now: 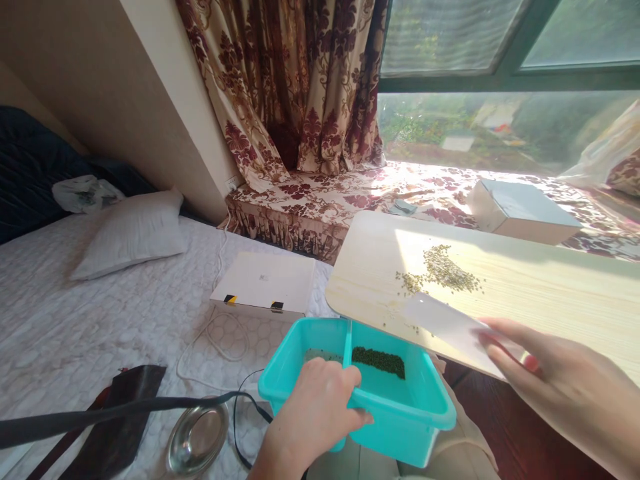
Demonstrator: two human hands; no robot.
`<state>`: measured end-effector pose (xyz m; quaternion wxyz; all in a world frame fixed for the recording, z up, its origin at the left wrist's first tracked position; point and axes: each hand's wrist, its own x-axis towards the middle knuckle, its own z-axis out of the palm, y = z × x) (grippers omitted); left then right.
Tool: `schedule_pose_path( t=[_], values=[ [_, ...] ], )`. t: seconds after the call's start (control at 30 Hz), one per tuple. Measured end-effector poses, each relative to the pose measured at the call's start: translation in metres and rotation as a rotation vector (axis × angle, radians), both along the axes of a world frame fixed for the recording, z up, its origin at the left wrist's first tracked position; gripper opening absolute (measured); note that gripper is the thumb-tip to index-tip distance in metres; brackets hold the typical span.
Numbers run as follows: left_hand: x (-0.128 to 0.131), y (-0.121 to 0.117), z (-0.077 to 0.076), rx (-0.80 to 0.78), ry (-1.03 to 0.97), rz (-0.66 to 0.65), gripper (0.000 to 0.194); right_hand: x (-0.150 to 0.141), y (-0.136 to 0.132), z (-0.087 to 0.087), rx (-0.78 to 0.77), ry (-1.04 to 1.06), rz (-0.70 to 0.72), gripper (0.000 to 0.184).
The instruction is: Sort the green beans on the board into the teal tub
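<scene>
Right hand (555, 380) — pinched nearly closed, thumb and fingers on one end of a pale card (443, 320), whose far end lies at the near fringe of the loose seeds (450, 270) on the wooden board (545, 287). Left hand (313, 410) curled over the near rim of the teal tub (440, 421) beside the divider, thumb outside.

Risks, as judged: seeds are small and probably roll easily; a quick or tilted stroke of the card could send strays past the board's edge to the dark red floor (487, 403). Tub seems to sit at the lap, below that edge; a slack left grip or shifted leg might tip it and mix the compartments. Seeds dropping near the divider could land in the wrong side.

Materials: card thin, flat, smooth, likely plastic. Board pale, straight-grained, corner rounded. Seeds dull olive-tan, scattered in an uneven patch. Tub glossy, moulded, round-cornered; right compartment holds a dark green granular layer (379, 361) — left one has sparse contents, partly hidden by the hand. Steel bowl (200, 430), shiny and oval-looking, rests on the quilted bed cover (115, 313).
</scene>
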<state>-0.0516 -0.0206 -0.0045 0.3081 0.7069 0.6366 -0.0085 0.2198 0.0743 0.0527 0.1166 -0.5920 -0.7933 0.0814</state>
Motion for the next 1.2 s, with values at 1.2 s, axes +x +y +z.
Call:
schedule_pose_path(
  t=[1.2],
  values=[
    [0.027, 0.006, -0.003, -0.017, -0.037, -0.096, 0.031, 0.026, -0.004, -0.015, -0.062, -0.022, -0.123, 0.030]
  ],
)
